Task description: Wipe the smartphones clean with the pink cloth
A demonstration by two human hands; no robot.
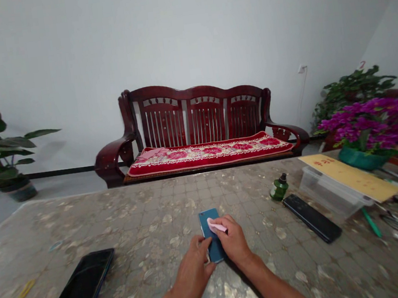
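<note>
Work surface: patterned tablecloth. Blue phone at 6 o'clock: back up, camera at 11 o'clock corner. Yellow sheet at phone's 2 o'clock: red characters, illegible. Left hand: fingers clamped on phone edge. Right hand: fingers clamped on pink cloth.

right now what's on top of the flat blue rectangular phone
A small pink cloth in the right hand lies on the blue phone; the left hand holds the phone's left edge. What they cover can't be seen.
</note>
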